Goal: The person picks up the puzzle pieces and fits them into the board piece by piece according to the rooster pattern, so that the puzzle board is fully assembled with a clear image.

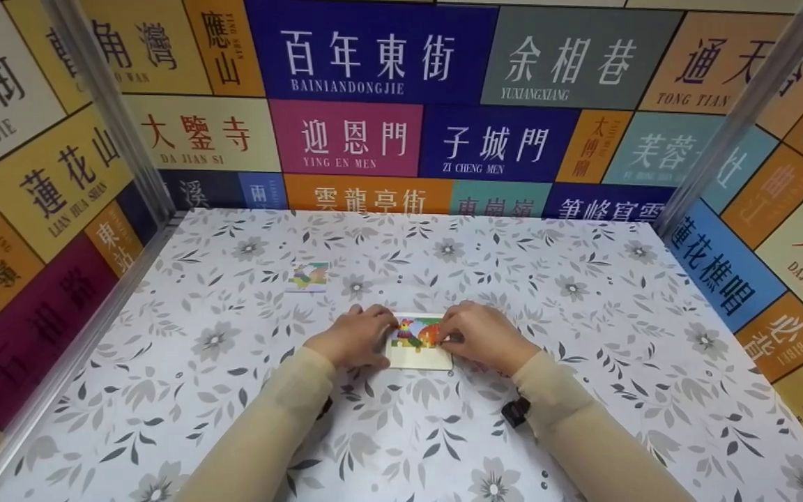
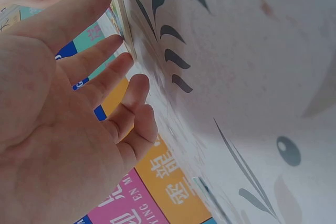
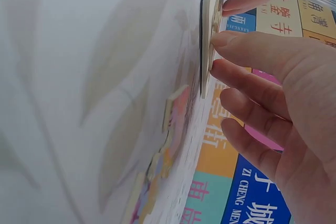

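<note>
A small jigsaw puzzle board lies on the table, its far part filled with a colourful rooster picture and its near part bare and cream. My left hand holds the board's left side, thumb near the closest corner and fingertips at the far end. In the left wrist view, the left hand's two last fingers are bent beside the board. Over the picture's right side, my right hand pinches an orange puzzle piece with thumb and forefinger. The right wrist view shows those fingertips right at the board's surface, partly covering the piece.
A colourful puzzle section lies farther back to the left. Loose puzzle pieces show on the table in the right wrist view. A floral cloth covers the table, and panels with printed signs stand around it.
</note>
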Motion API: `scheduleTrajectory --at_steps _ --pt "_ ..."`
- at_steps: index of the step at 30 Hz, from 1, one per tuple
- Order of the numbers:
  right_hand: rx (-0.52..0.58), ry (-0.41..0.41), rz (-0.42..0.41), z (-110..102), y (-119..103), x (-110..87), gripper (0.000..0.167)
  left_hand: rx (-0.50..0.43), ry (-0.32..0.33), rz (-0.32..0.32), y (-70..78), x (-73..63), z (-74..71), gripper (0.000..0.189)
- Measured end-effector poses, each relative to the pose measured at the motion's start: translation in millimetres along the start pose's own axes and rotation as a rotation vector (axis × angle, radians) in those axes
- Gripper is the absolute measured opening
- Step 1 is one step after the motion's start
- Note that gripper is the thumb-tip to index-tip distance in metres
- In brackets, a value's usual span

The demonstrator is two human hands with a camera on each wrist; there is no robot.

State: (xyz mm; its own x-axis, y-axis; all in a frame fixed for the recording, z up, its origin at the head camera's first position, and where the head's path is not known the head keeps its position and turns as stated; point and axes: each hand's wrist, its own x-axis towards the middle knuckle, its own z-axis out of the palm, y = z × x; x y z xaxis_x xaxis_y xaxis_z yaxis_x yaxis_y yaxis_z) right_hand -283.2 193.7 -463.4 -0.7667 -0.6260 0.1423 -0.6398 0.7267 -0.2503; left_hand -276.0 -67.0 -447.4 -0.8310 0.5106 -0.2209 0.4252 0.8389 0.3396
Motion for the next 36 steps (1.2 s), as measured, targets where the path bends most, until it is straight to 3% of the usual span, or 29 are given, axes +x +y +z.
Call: scheduleTrajectory --at_steps 6,14,27,36 --pt "0.002 -0.002 -0.011 3 -1 1.2 0.007 0.011 0.040 0.052 -0.9 -1.8 1.3 0.066" --pt "0.033 -0.005 0.031 5 -3 -2.2 0.009 0.015 0.025 0.019 -0.7 -2.5 3.8 0.067" --pt "0.058 -0.029 0.024 1 0 -6.4 0.009 0.008 0.017 -0.001 1.0 0.3 3.0 0.067" --pt "0.112 -0.036 0.053 -5 -1 -9.8 0.015 0.024 0.032 0.032 -1.3 1.1 3.4 0.066"
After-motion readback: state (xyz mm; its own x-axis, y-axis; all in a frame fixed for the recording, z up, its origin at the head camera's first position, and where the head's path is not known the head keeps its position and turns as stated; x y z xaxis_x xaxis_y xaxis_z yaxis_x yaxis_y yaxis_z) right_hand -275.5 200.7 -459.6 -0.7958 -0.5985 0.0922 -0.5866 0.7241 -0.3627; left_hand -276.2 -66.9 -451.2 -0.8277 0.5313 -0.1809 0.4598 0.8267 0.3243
